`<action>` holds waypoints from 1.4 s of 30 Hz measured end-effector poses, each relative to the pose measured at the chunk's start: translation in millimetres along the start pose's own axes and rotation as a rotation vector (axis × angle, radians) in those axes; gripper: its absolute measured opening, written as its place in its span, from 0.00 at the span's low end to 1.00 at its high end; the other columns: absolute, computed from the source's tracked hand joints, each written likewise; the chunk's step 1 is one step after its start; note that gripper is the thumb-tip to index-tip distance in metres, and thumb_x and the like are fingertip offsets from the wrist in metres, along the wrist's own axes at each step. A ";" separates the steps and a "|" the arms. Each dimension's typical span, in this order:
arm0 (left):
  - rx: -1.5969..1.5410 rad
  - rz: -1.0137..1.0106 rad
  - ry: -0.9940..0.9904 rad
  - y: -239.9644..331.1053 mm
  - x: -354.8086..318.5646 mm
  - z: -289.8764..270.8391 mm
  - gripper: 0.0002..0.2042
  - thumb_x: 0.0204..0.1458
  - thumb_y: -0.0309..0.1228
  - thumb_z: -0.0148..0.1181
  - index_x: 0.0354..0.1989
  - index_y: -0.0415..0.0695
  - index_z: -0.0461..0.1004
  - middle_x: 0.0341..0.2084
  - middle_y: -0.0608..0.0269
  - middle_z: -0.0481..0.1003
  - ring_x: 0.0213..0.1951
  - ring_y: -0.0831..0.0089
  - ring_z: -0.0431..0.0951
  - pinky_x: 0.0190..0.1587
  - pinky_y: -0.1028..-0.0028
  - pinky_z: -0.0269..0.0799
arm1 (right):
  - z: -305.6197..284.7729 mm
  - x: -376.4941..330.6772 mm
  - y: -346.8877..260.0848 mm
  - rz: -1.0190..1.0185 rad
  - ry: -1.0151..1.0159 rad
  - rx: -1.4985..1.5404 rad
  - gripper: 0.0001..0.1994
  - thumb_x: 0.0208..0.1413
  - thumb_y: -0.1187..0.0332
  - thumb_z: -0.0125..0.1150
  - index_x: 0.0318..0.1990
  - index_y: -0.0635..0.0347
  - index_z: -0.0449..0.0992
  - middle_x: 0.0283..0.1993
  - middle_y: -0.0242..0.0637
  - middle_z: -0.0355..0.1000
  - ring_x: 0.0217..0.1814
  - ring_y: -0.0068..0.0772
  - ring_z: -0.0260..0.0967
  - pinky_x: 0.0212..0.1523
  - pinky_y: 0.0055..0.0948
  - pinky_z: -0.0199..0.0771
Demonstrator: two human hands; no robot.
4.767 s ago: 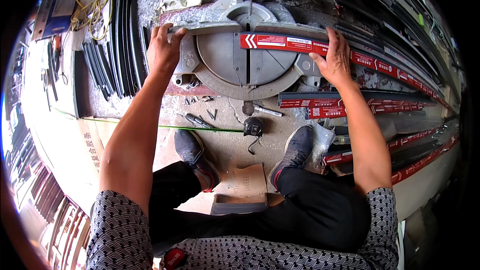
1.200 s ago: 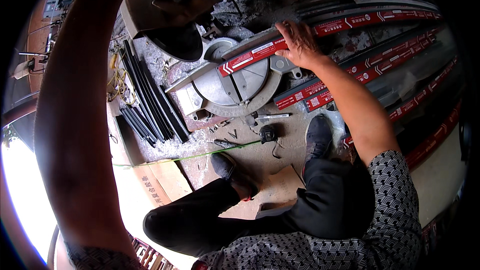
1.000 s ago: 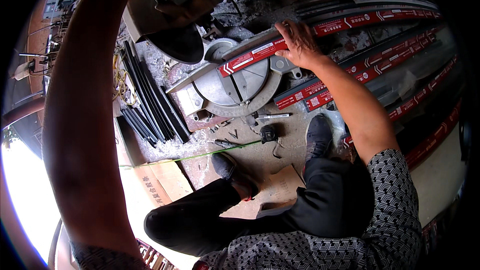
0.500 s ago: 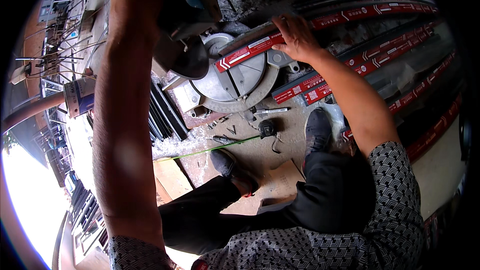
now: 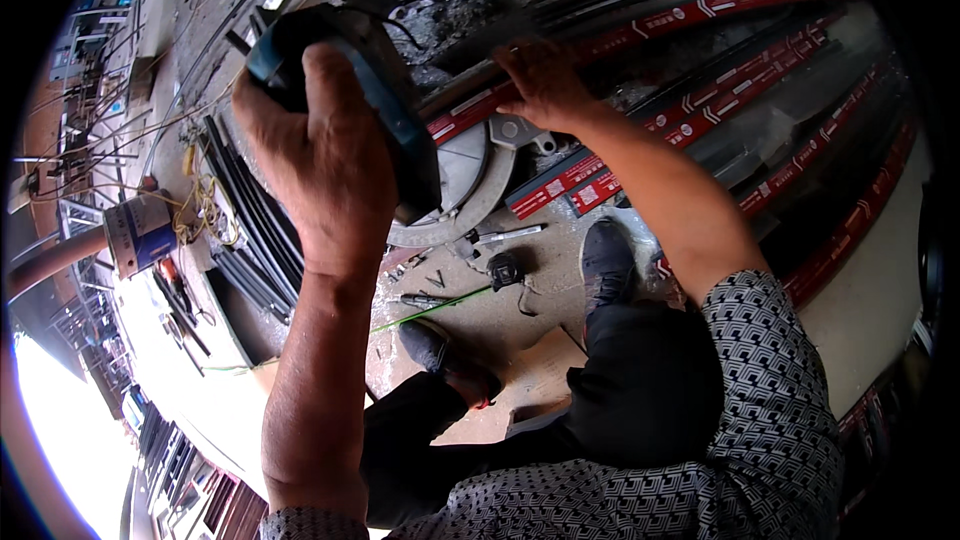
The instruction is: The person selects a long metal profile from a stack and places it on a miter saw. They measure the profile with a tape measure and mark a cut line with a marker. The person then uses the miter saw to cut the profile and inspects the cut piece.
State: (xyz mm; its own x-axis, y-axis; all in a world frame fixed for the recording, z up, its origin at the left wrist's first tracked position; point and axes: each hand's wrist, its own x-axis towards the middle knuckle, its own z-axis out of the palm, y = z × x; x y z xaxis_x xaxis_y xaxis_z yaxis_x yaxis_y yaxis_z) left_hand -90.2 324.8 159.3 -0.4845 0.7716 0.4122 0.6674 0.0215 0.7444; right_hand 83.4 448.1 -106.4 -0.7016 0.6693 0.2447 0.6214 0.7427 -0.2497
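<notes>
1. Blue plastic and black rubber make up the saw handle [image 5: 385, 100] in the upper left of the frame; the left hand [image 5: 320, 155] is wrapped tightly around it, fingers curled over the top so that only the back of the hand shows.
2. Below that handle, near the centre of the frame, the round grey saw table [image 5: 462, 190] shows only partly, with the saw body covering its left side.
3. At upper centre, the right hand [image 5: 545, 85] lies flat, fingers spread, pressing down on a long metal strip [image 5: 480, 110] wrapped in red-and-white film; it grasps nothing, it only bears on the strip.
4. That strip runs from the saw table towards the upper right of the frame, and the hand sits on it just right of the saw.
5. More film-wrapped strips [image 5: 760, 80] lie side by side across the upper right, running diagonally, and two short pieces [image 5: 560, 185] lie just below the right hand.
6. A bundle of dark metal bars [image 5: 250, 220] lies on the floor at left of the saw.
7. On the dusty concrete floor [image 5: 500, 325] at centre are a small black object [image 5: 505, 268], a marker pen [image 5: 508, 234] and a thin green cord [image 5: 430, 308].
8. Two dark shoes [image 5: 605, 255] show at centre, one either side of the cord's right end; a patterned shirt [image 5: 760, 410] fills the lower right.
</notes>
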 end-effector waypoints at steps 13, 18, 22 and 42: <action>-0.101 -0.062 0.076 -7.9 -62.2 18.7 0.23 0.69 0.42 0.56 0.62 0.39 0.61 0.36 0.65 0.75 0.33 0.80 0.72 0.39 0.80 0.70 | 0.9 2.0 6.2 -0.037 -0.109 0.067 0.44 0.57 0.42 0.67 0.74 0.52 0.55 0.72 0.55 0.59 0.78 0.54 0.53 0.75 0.57 0.46; -0.077 -0.077 0.061 -4.2 -73.0 19.4 0.23 0.71 0.40 0.53 0.65 0.40 0.59 0.37 0.65 0.75 0.35 0.82 0.73 0.41 0.81 0.70 | -0.7 3.5 5.1 -0.026 -0.144 0.076 0.42 0.60 0.42 0.64 0.74 0.51 0.53 0.73 0.55 0.57 0.79 0.53 0.50 0.76 0.56 0.44; -0.126 -0.036 0.051 -9.5 -76.7 21.6 0.23 0.71 0.40 0.54 0.65 0.40 0.59 0.37 0.65 0.75 0.35 0.83 0.72 0.38 0.83 0.69 | 1.9 1.6 6.7 -0.033 -0.133 0.090 0.42 0.60 0.41 0.63 0.75 0.50 0.52 0.74 0.55 0.55 0.80 0.52 0.49 0.76 0.57 0.43; -0.192 -0.180 0.050 -7.4 -94.1 23.8 0.27 0.68 0.39 0.57 0.68 0.42 0.54 0.45 0.59 0.75 0.42 0.76 0.72 0.51 0.74 0.69 | 15.4 2.0 6.4 -0.020 -0.126 0.019 0.42 0.60 0.37 0.58 0.75 0.47 0.51 0.74 0.54 0.54 0.80 0.50 0.49 0.76 0.57 0.40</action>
State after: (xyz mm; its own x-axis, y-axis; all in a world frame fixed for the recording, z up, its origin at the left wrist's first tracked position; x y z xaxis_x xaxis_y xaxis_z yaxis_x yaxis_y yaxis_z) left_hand -36.1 267.2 102.5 -0.6164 0.7336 0.2862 0.4511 0.0310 0.8919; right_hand 80.6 453.8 -122.0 -0.7530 0.6449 0.1309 0.6005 0.7547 -0.2642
